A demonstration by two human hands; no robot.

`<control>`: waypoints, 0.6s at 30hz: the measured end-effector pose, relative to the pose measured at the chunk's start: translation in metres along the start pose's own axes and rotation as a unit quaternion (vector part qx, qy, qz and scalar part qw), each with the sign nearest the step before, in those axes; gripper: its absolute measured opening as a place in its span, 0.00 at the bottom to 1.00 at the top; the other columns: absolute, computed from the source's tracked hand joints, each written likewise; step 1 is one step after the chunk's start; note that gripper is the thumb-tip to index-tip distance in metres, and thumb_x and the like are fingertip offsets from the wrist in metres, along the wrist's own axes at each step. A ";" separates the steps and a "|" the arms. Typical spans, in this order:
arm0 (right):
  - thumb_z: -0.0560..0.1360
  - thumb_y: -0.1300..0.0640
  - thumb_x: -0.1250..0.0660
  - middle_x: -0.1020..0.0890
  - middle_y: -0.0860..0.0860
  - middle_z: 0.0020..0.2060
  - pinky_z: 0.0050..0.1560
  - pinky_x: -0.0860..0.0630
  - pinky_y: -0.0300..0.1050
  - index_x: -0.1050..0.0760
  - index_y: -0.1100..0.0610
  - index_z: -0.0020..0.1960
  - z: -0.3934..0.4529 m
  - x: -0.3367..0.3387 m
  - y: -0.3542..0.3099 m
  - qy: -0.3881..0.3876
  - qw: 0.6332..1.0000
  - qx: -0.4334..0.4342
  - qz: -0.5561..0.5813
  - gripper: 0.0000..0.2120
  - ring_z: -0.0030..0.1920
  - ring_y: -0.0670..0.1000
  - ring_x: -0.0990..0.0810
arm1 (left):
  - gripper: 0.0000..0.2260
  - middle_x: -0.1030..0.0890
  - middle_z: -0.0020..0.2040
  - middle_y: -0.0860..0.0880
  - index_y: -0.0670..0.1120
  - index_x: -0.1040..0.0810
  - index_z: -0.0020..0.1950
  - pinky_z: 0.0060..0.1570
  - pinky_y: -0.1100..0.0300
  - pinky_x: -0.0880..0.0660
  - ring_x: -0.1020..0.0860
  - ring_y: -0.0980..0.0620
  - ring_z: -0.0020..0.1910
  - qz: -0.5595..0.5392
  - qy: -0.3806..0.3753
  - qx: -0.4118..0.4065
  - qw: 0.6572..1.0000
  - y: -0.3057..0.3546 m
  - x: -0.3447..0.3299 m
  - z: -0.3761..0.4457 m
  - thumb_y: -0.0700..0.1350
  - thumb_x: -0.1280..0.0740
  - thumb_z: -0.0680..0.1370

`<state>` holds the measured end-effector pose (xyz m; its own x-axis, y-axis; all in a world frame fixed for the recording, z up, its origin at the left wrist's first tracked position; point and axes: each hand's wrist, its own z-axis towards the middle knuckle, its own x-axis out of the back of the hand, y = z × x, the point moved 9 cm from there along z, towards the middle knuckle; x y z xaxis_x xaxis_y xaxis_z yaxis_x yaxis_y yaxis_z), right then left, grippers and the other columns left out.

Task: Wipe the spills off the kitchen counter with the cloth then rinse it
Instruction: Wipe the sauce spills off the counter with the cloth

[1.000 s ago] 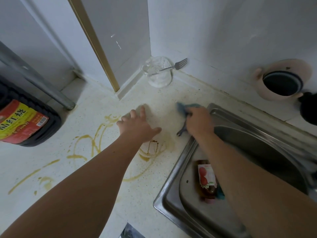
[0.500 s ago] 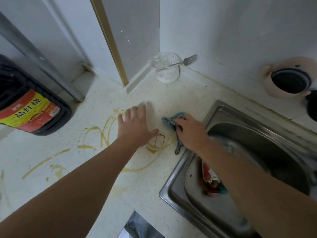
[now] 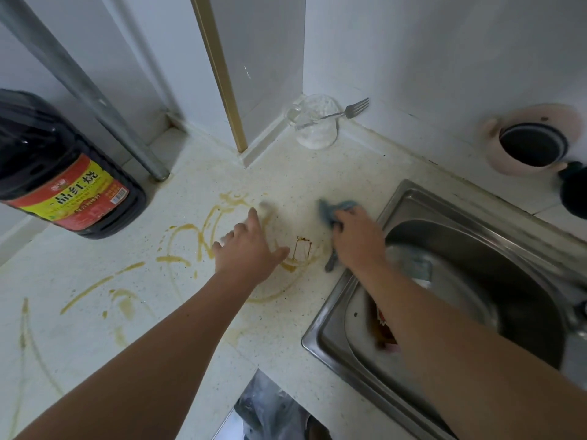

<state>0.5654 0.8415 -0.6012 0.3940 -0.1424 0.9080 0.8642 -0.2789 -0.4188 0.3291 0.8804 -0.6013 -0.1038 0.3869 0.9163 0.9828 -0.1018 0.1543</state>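
Nearest to us, both forearms reach out over the counter [image 3: 95, 360]. Yellow-brown streaks [image 3: 92, 290] run across its near left part, untouched so far by our reading.

Further out, our left hand [image 3: 249, 254] lies flat on the counter with fingers spread, holding nothing, palm down amid the spill loops [image 3: 203, 236]. It looks like a brace only.

Just right of it sits a dark brown ring stain [image 3: 301, 249], with a thin yellow arc below it. Our right hand [image 3: 357, 241] is just beside that stain, fingers curled down round the blue cloth [image 3: 336, 209], pressing it onto the counter at the edge of the sink [image 3: 330, 315]. A tail of cloth pokes out under the wrist side. The hand is a bit blurred, so exact finger placement we cannot tell.

Step in hand, we judge: wiping, early stage. Most spills remain; rinsing is not due yet.

Next move calls for dragging the cloth left over the dark ring, then on across the yellow streaks. Our left hand sits right in that path, so it needs to lift or shift.

Inside the sink lies a small red-labelled bottle [image 3: 382, 327], partly hidden by our right arm.

Far left stands a big dark bottle [image 3: 63, 173] with a red-yellow label. In the far corner, a glass cup [image 3: 316, 130] with a fork [image 3: 352, 109] across it.
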 end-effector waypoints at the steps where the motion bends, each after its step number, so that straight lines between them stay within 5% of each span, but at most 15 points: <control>1: 0.84 0.52 0.37 0.21 0.52 0.62 0.57 0.21 0.45 0.20 0.51 0.68 -0.014 -0.014 -0.024 -0.037 0.996 0.076 0.006 0.15 0.48 0.53 0.18 | 0.51 0.34 0.79 0.41 0.50 0.56 0.83 0.72 0.34 0.36 0.33 0.37 0.76 -0.004 -0.001 0.001 1.000 0.003 -0.002 -0.001 0.75 0.37 0.73; 4: 0.84 0.50 0.37 0.20 0.52 0.61 0.57 0.18 0.52 0.21 0.50 0.70 -0.027 -0.022 -0.030 -0.067 0.988 0.142 -0.008 0.16 0.46 0.53 0.17 | 0.52 0.36 0.80 0.40 0.51 0.56 0.84 0.72 0.33 0.37 0.35 0.36 0.77 0.002 -0.006 0.005 1.000 0.012 -0.007 -0.002 0.77 0.38 0.71; 8: 0.85 0.51 0.39 0.24 0.55 0.66 0.58 0.18 0.51 0.23 0.51 0.70 -0.015 0.004 0.019 0.017 0.997 -0.072 0.007 0.16 0.52 0.53 0.19 | 0.53 0.39 0.80 0.36 0.51 0.57 0.83 0.73 0.32 0.39 0.39 0.33 0.78 -0.004 -0.016 0.011 1.000 0.015 -0.014 -0.002 0.79 0.40 0.70; 11: 0.84 0.50 0.38 0.22 0.52 0.60 0.49 0.17 0.49 0.20 0.51 0.68 -0.038 -0.024 -0.040 -0.056 0.990 0.132 0.000 0.15 0.42 0.52 0.19 | 0.54 0.41 0.80 0.36 0.51 0.57 0.83 0.71 0.32 0.40 0.40 0.33 0.77 -0.010 -0.001 0.004 1.000 0.016 -0.019 -0.004 0.81 0.43 0.68; 13: 0.84 0.50 0.37 0.21 0.52 0.60 0.48 0.17 0.51 0.20 0.51 0.69 -0.038 -0.025 -0.041 -0.075 0.982 0.175 -0.014 0.16 0.40 0.54 0.18 | 0.54 0.42 0.80 0.37 0.51 0.57 0.83 0.72 0.31 0.42 0.42 0.33 0.78 -0.008 0.005 -0.004 1.000 0.014 -0.021 -0.006 0.81 0.44 0.68; 16: 0.85 0.51 0.39 0.24 0.55 0.66 0.57 0.18 0.50 0.22 0.51 0.70 -0.009 0.002 0.015 0.003 1.000 -0.024 -0.014 0.16 0.50 0.54 0.18 | 0.53 0.42 0.81 0.38 0.50 0.56 0.83 0.75 0.30 0.44 0.43 0.34 0.80 -0.006 0.009 -0.017 1.000 0.012 -0.020 -0.008 0.80 0.43 0.70; 18: 0.85 0.52 0.40 0.24 0.55 0.65 0.55 0.17 0.51 0.23 0.53 0.69 -0.012 0.003 0.014 0.016 0.999 -0.042 -0.008 0.16 0.49 0.53 0.18 | 0.52 0.42 0.81 0.38 0.50 0.55 0.83 0.75 0.30 0.44 0.44 0.35 0.80 -0.008 0.008 -0.020 1.000 0.011 -0.018 -0.009 0.79 0.43 0.71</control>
<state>0.5754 0.8260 -0.6049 0.3685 -0.1666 0.9146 0.8409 -0.3597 -0.4043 0.3405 0.8638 -0.6130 -0.1229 0.3749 0.9189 0.9741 -0.1316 0.1840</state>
